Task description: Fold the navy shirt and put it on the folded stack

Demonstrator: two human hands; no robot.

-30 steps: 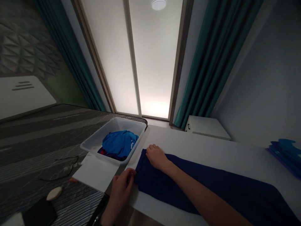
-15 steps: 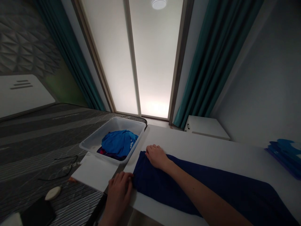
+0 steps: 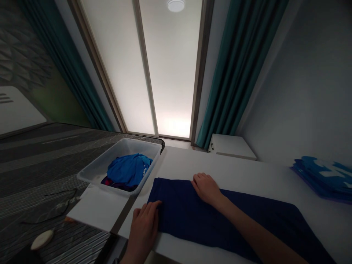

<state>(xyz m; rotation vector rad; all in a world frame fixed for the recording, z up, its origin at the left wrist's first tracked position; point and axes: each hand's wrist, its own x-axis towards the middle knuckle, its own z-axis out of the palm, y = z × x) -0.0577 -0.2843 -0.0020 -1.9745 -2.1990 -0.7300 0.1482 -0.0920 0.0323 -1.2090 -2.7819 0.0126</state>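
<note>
Here, a navy garment (image 3: 178, 212) lies spread lengthwise on the white table (image 3: 187, 161). The left hand (image 3: 144, 222) touches its left end, the right hand (image 3: 206, 187) its far edge; both hands' fingers are bent, though whether they pinch cloth I cannot tell. Beside the table, a plastic bin (image 3: 137, 145) holds blue clothing (image 3: 129, 168).

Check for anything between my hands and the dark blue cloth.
Nothing visible: the right hand rests on the dark blue cloth, the left hand touches its left end, and the plastic tub sits to the left.
</note>
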